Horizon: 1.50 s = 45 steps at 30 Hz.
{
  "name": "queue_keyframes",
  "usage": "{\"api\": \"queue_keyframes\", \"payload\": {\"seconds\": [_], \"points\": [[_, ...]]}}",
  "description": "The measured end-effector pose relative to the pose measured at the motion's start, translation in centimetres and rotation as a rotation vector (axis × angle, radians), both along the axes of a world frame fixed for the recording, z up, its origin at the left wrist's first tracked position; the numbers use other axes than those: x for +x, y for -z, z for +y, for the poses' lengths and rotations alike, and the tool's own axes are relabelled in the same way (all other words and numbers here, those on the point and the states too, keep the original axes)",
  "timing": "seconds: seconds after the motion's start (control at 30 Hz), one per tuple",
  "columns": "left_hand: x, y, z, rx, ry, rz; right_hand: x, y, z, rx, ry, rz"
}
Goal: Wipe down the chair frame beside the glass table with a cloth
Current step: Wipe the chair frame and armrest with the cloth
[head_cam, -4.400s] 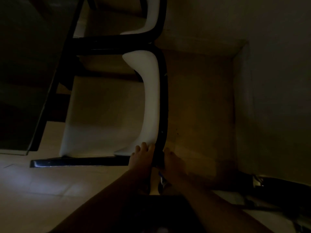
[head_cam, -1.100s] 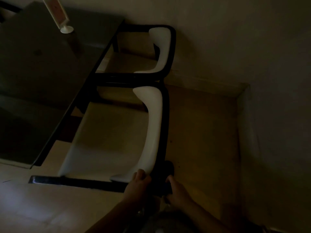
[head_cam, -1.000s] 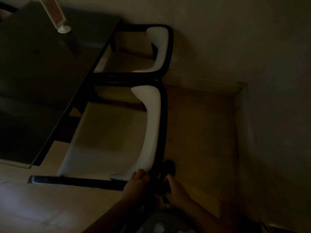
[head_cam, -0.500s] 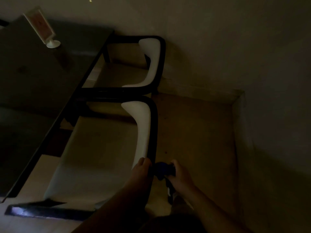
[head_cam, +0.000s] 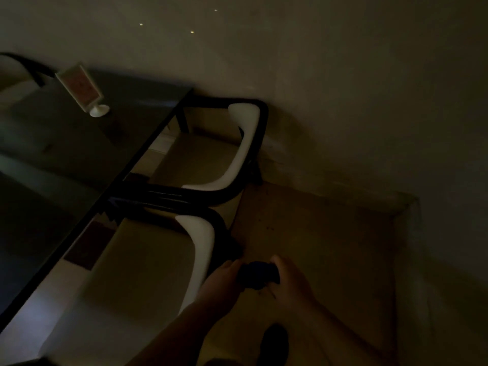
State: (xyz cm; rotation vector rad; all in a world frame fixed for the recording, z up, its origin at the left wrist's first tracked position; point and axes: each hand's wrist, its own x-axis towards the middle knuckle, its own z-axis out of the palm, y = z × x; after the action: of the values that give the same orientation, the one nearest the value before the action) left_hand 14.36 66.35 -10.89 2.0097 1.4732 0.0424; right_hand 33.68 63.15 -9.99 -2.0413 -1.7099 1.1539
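The room is dim. The near chair has a white seat and backrest [head_cam: 203, 241] in a black frame [head_cam: 220, 228] and is pushed under the dark glass table [head_cam: 66, 154]. A dark blue cloth [head_cam: 257, 274] is bunched between both hands, just right of the chair's back frame. My right hand [head_cam: 289, 281] grips the cloth from the right. My left hand [head_cam: 220, 283] holds its left end, close to the black frame. Whether the cloth touches the frame is hard to tell.
A second white chair with a black frame [head_cam: 253, 143] stands farther along the table, near the wall. A small card stand [head_cam: 84, 91] sits on the glass top. Bare floor [head_cam: 317, 247] lies to the right, bounded by walls. My dark shoe [head_cam: 273, 342] is below.
Both hands moved up along the chair's back frame from its near lower corner, with the cloth now bunched between them. The view tilted up toward the wall and table.
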Motion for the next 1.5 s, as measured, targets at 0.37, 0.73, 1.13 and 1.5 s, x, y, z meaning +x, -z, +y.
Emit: {"api": "queue_keyframes", "payload": {"seconds": [0.37,0.73,1.13,1.5], "points": [[3.4,-0.9,7.9,0.017,-0.021,0.026,4.1,-1.5,7.8,0.062,-0.051,0.002],[4.1,-2.0,22.1,0.071,-0.037,-0.109,4.2,-0.9,20.9,0.118,-0.013,0.058],[3.1,1.7,34.8,0.012,-0.028,0.084,0.7,3.3,34.3,-0.232,-0.112,-0.056],[5.9,5.0,41.9,0.015,0.091,0.077,2.7,5.8,40.5,-0.263,-0.094,-0.074]]}}
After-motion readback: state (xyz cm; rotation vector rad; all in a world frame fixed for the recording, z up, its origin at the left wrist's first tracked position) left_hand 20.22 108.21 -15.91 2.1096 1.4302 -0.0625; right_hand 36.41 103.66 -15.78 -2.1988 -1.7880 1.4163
